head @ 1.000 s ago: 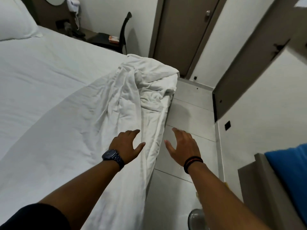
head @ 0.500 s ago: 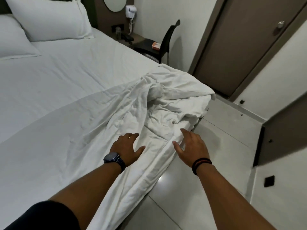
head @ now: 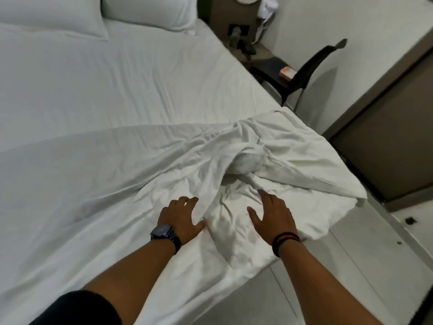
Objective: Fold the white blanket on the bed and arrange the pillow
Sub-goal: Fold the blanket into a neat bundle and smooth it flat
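The white blanket [head: 269, 160] lies crumpled in a heap at the bed's right corner, spreading flatter toward the left. My left hand [head: 180, 218], with a dark watch on the wrist, rests palm down on the blanket with fingers spread. My right hand [head: 273, 215], with dark bands on the wrist, hovers open just over the bunched folds a little to the right. Neither hand grips any cloth. Two white pillows [head: 150, 12] lie side by side at the head of the bed, top left.
The bed [head: 117, 90] with its white sheet fills the left. A black chair [head: 311, 66] with a small orange box on its seat stands by the bed's far right side. A brown door [head: 386, 148] and tiled floor [head: 363, 266] lie to the right.
My view has swung left, bringing more of the bed and both pillows into sight. Both hands have moved from the bed's edge onto the crumpled blanket, the right one from over the floor.
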### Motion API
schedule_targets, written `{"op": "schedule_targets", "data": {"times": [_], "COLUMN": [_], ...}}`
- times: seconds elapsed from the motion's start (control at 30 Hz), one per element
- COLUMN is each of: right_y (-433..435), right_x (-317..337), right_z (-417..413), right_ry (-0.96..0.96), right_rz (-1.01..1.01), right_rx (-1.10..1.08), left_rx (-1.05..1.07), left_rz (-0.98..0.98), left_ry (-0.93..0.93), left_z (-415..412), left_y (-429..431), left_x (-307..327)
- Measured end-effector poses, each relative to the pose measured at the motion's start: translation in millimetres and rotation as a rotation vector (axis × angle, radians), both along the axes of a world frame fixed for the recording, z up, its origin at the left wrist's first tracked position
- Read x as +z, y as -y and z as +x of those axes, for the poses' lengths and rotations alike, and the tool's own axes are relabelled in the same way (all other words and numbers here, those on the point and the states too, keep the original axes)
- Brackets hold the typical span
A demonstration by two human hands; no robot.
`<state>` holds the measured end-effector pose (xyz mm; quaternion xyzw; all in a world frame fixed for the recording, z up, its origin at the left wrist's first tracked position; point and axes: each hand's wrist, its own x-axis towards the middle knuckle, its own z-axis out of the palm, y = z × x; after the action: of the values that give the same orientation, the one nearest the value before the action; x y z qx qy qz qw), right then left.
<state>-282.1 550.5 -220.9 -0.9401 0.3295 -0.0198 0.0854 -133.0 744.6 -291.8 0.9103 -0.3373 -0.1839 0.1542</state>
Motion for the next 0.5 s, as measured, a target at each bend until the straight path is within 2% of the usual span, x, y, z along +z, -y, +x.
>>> {"op": "schedule_targets", "data": {"times": [0.2,0.33,0.43,0.5], "right_y": [117,196,249,280], "right_x": [-49,-77,-101,-118], "right_z": [59,99,124,131], "right_ry": [-0.004,0.024,-0.121,-0.267], "right_rz": [0.010,-0.008,0.003,-0.011], "right_rx": [0.037,-0.072,-0.133,-0.077], "left_rx": [0.269,0.407,0.482,0.537], "left_rz": [0.155,0.168,0.140,0.218], "left_ry": [-0.013,0.032,0.100,0.147], "left_z": [2,5,-5,-15], "left_y": [54,72,83,93], "left_x": [-57,-80,-87,-88]}}
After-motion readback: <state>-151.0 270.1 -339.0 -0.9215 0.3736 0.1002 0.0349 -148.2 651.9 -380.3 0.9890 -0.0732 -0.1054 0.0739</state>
